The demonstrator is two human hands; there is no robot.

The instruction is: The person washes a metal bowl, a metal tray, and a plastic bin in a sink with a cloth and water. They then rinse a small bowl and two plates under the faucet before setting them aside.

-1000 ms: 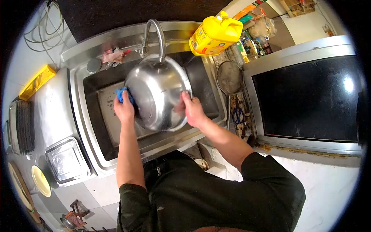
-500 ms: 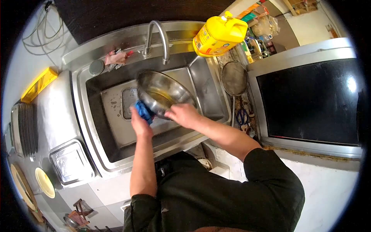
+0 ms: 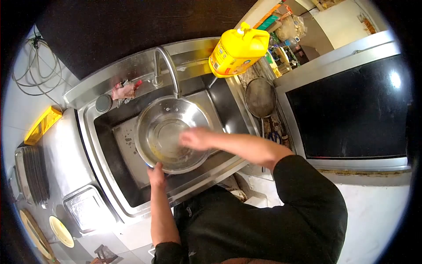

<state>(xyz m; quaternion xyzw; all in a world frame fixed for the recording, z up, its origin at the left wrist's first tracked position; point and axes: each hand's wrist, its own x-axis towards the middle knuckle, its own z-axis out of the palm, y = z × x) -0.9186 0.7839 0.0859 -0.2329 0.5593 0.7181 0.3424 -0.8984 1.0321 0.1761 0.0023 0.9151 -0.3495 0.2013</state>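
A large steel bowl (image 3: 163, 132) sits upright in the sink (image 3: 107, 171), under the curved faucet (image 3: 169, 72). My left hand (image 3: 156, 174) grips the bowl's near rim; a sliver of blue sponge (image 3: 148, 165) peeks out beside it. My right hand (image 3: 195, 138) reaches over the rim and lies inside the bowl, blurred, fingers stretched toward the left, with nothing visible in it. Yellowish liquid streaks the bowl's inner wall.
A yellow detergent jug (image 3: 237, 48) stands at the sink's back right corner. A round strainer (image 3: 260, 97) lies to the right, beside a black glass panel (image 3: 351, 114). On the left counter are stacked plates (image 3: 33, 174), a steel tray (image 3: 85, 209) and a yellow dish (image 3: 60, 231). A rag (image 3: 125, 90) lies behind the sink.
The bowl has been turned from on edge to upright under the faucet. My right hand moved from the rim into the bowl; my left hand dropped to the near rim.
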